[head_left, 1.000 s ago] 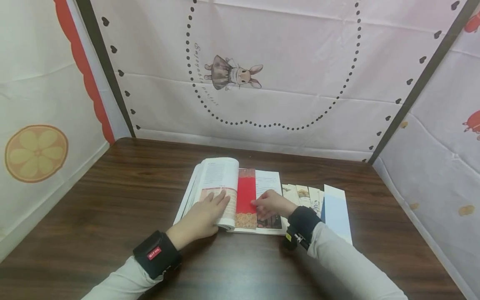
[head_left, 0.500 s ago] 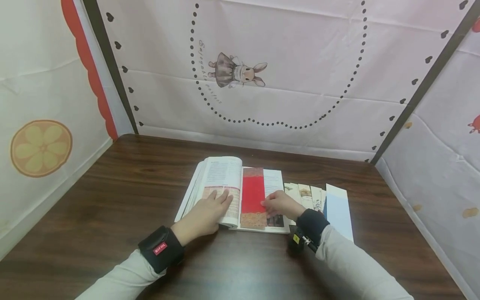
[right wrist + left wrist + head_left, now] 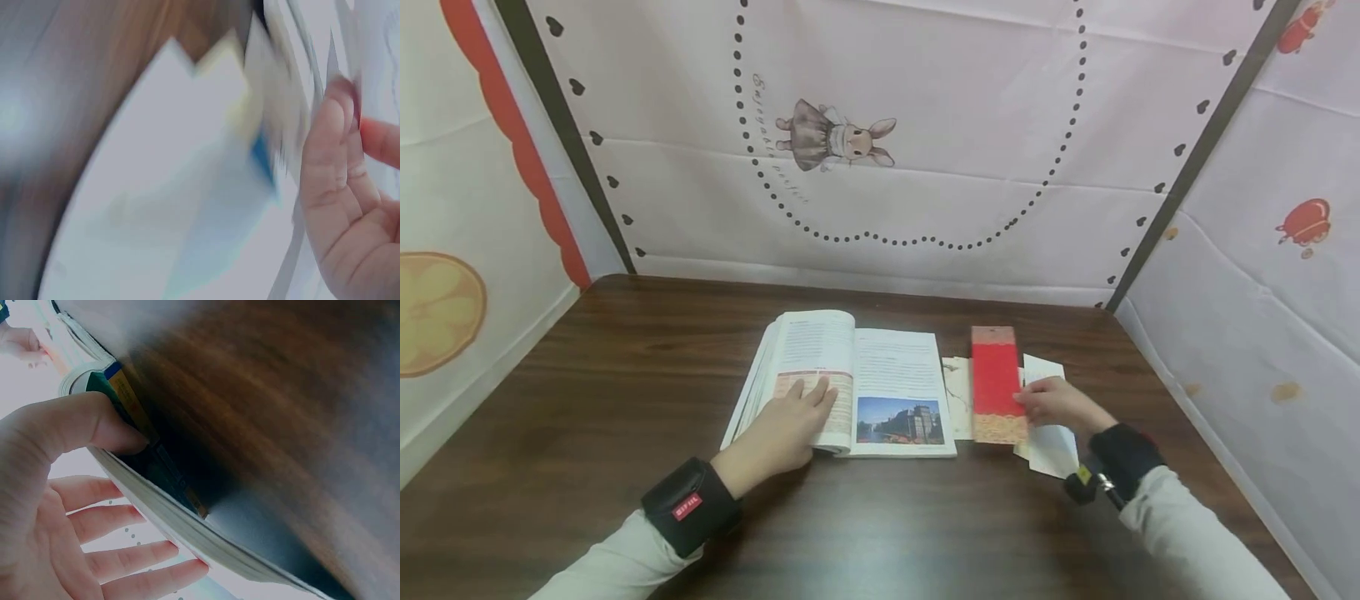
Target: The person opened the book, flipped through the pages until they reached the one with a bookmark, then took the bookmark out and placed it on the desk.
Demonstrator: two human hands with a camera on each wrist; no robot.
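A thick open book point(image 3: 891, 367) lies on the table, its right page printed with a building photo. My left hand point(image 3: 786, 421) holds the raised left-hand pages. In the left wrist view the thumb point(image 3: 119, 434) reaches under the page block while straight fingers point(image 3: 144, 550) lie on its other face. To the right of the book, my right hand point(image 3: 1060, 404) pinches a red bookmark point(image 3: 996, 379) with gold patterned ends by its right edge. The bookmark overlaps pale cards point(image 3: 957, 400) beneath it in the head view. Its red surface is mostly hidden in the right wrist view.
A white and pale blue card point(image 3: 187, 206) lies spread with the other cards under the right hand. Brown wood table point(image 3: 850, 525) extends around them. Printed cloth walls point(image 3: 962, 108) enclose the back and sides.
My right hand has carried the red bookmark rightward off the book and over the cards, uncovering the page with the photo. My left hand keeps its place on the pages.
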